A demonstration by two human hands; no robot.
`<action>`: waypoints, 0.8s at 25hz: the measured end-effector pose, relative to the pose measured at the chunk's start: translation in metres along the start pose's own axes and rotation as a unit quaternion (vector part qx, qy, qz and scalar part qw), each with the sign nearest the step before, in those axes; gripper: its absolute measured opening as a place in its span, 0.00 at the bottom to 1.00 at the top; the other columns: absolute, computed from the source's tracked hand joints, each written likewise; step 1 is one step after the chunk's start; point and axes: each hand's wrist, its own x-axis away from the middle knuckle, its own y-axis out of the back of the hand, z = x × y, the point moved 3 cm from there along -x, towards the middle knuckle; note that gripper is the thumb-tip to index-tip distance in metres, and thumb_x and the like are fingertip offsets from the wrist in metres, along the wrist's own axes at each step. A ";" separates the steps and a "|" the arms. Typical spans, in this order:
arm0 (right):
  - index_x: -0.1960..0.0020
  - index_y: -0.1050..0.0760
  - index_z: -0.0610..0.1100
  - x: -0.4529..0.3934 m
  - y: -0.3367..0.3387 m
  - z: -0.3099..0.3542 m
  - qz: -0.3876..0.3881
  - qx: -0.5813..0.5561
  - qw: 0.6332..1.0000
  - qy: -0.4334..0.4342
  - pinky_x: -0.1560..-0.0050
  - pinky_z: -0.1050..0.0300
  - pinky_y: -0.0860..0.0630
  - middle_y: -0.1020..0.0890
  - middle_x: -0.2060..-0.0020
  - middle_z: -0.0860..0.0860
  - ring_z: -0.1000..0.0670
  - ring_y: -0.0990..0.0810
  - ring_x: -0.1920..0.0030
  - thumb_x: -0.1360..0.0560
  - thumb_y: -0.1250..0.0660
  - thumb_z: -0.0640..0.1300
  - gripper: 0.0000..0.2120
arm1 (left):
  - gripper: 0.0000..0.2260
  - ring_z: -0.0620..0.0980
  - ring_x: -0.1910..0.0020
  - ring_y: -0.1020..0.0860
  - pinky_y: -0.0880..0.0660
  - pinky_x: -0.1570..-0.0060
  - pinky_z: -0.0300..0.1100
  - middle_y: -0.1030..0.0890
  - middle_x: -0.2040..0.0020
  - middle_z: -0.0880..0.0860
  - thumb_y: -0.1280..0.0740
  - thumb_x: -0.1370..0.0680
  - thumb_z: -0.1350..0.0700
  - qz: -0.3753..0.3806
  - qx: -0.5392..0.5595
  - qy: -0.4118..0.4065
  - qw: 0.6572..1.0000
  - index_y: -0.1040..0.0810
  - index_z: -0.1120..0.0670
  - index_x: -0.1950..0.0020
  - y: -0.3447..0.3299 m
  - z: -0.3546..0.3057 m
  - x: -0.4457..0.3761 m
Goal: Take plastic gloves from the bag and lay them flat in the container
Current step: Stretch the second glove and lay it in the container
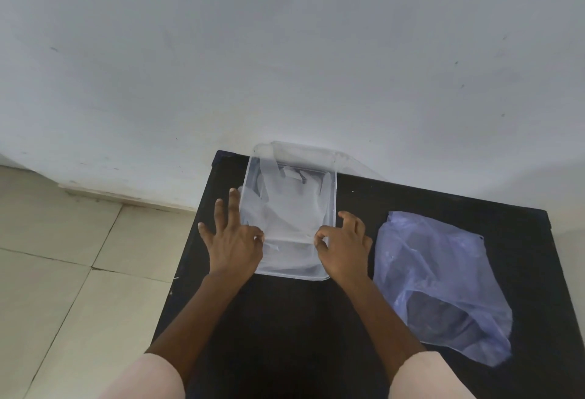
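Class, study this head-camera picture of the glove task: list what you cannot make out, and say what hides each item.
- Number of gloves in the container: the clear layers overlap and blur, head view.
- What remains in the bag: its cloudy, creased plastic hides the inside.
- Right hand pinch: curled fingers hide what it grips.
- Table near edge: cut off by the frame's bottom.
- Left hand palm: only its back shows.

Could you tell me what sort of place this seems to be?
Probably a plain room in a home or small workspace: a black table set against a bare, scuffed white wall, beside a floor of large beige tiles.
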 end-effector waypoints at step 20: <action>0.32 0.33 0.59 0.010 0.031 0.002 0.238 0.091 0.967 0.030 0.28 0.36 0.48 0.42 0.24 0.47 0.40 0.47 0.25 0.30 0.31 0.59 0.27 | 0.13 0.60 0.22 0.46 0.45 0.28 0.66 0.42 0.21 0.55 0.33 0.27 0.39 0.177 0.135 -0.030 0.975 0.19 0.41 0.46 0.028 0.032 0.008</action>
